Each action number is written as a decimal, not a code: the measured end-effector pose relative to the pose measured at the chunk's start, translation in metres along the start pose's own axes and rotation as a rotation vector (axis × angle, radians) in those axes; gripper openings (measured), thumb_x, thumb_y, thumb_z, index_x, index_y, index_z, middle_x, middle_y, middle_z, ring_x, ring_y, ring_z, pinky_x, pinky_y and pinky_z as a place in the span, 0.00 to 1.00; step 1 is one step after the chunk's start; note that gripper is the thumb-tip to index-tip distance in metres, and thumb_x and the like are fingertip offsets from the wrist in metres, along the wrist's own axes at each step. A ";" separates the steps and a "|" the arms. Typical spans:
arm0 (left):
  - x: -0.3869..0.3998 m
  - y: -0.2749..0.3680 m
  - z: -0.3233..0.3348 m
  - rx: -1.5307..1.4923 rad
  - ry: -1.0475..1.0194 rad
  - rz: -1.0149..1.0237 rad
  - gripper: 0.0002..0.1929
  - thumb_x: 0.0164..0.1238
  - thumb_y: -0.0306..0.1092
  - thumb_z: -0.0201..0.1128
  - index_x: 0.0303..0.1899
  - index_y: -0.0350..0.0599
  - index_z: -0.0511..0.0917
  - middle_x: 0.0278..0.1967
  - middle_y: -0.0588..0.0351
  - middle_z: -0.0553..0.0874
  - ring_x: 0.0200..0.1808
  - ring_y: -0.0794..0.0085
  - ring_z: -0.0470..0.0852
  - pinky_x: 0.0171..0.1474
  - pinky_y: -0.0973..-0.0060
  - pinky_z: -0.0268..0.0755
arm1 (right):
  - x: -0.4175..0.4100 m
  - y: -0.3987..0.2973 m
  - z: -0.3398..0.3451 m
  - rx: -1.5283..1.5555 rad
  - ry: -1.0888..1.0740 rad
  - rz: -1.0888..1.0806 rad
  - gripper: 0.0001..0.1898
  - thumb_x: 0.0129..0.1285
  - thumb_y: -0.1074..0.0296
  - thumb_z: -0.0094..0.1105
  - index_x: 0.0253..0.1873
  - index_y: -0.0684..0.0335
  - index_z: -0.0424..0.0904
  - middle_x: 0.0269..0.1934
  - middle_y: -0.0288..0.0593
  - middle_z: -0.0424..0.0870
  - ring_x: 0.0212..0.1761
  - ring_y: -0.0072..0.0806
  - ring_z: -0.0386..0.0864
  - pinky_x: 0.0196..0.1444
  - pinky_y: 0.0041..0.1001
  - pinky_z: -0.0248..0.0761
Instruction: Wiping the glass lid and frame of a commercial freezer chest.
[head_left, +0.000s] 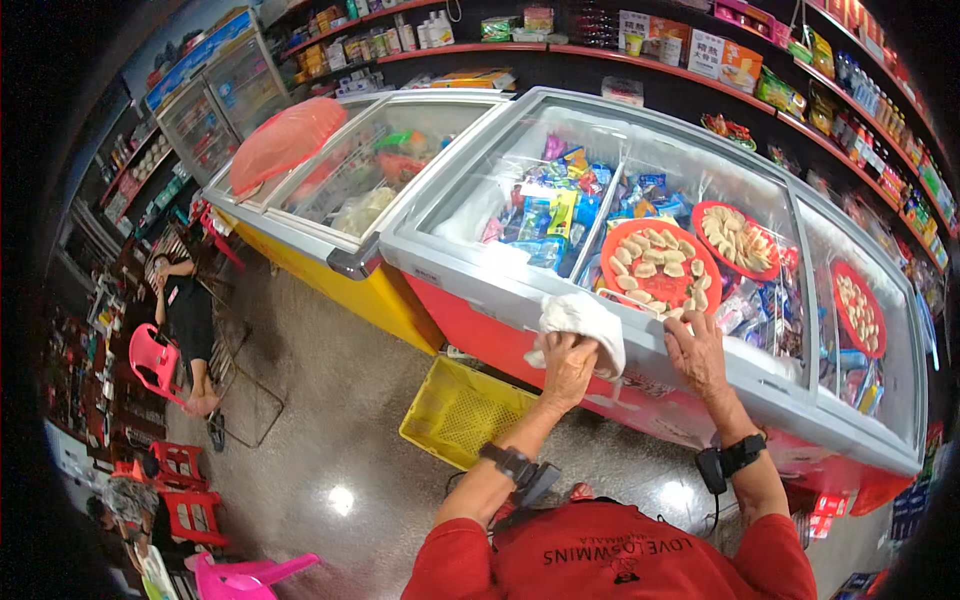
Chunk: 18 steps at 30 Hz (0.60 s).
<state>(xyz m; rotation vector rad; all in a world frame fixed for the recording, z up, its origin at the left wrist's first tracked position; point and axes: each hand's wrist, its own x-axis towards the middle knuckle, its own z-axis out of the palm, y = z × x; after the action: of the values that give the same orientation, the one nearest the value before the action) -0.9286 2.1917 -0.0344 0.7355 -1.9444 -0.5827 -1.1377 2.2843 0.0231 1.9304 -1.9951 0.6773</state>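
My left hand (571, 366) presses a bunched white cloth (581, 319) against the grey front rim of a red chest freezer (480, 262). To its right, my right hand (697, 354) rests on the same rim with bent fingers and holds nothing that I can see. Just behind that hand, a round red tray (660, 281) of dumplings is visible in the freezer. A second red tray of dumplings (735, 240) lies farther back, and another dumpling tray (859, 309) is at the right end. Colourful wrapped packets (551, 206) fill the left compartment.
A yellow plastic crate (465, 412) stands on the floor by the freezer. Left of it is a yellow chest freezer (337, 292) with a red bag (285, 142) on top. Stocked shelves (675, 66) line the wall. A seated person (191, 322) and plastic chairs are at left.
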 end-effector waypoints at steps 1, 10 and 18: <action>0.000 0.002 0.011 0.135 -0.033 -0.162 0.10 0.62 0.33 0.56 0.44 0.46 0.79 0.54 0.45 0.73 0.59 0.44 0.63 0.62 0.49 0.52 | 0.000 -0.003 -0.001 0.018 -0.010 0.019 0.13 0.57 0.63 0.60 0.47 0.52 0.75 0.44 0.43 0.71 0.48 0.42 0.70 0.46 0.41 0.64; 0.035 -0.010 0.041 0.299 0.212 -0.434 0.18 0.62 0.43 0.55 0.47 0.39 0.73 0.51 0.35 0.70 0.58 0.42 0.61 0.61 0.50 0.47 | 0.002 0.003 -0.007 0.026 -0.064 0.046 0.15 0.56 0.66 0.58 0.50 0.56 0.75 0.46 0.43 0.71 0.49 0.42 0.69 0.45 0.40 0.62; 0.078 -0.061 -0.003 0.005 0.702 -0.726 0.30 0.62 0.46 0.60 0.60 0.38 0.64 0.59 0.31 0.59 0.61 0.42 0.58 0.60 0.49 0.52 | 0.002 0.004 -0.010 0.059 -0.078 -0.002 0.15 0.56 0.64 0.59 0.49 0.57 0.75 0.45 0.46 0.69 0.47 0.41 0.69 0.44 0.40 0.62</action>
<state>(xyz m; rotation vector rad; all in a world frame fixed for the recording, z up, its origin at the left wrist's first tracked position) -0.9396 2.0932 -0.0259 1.4396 -1.0035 -0.6255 -1.1432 2.2878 0.0325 2.0215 -2.0407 0.6771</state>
